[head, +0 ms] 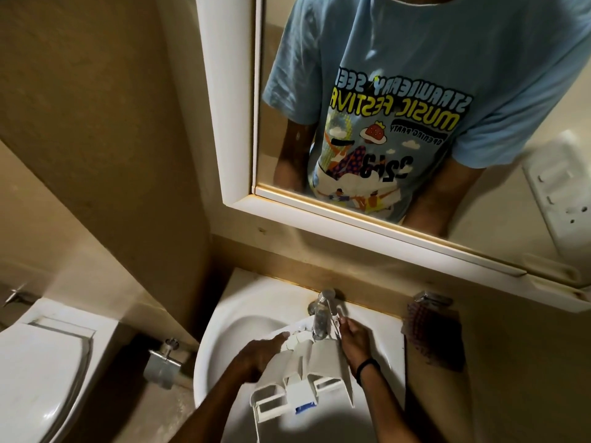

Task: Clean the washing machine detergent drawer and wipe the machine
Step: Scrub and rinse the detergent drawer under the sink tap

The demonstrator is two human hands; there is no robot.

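Observation:
The white plastic detergent drawer hangs over the white washbasin, its far end under the chrome tap. The drawer has several compartments and a small blue tab near its front end. My left hand grips the drawer's left side. My right hand holds its right side, fingers up beside the tap; a dark band circles that wrist. Whether water is running cannot be told. The washing machine is out of view.
A white-framed mirror hangs above the basin and reflects a person in a blue printed T-shirt. A toilet stands at the left, with a chrome paper holder on the wall. A red patterned cloth hangs on a hook at the right.

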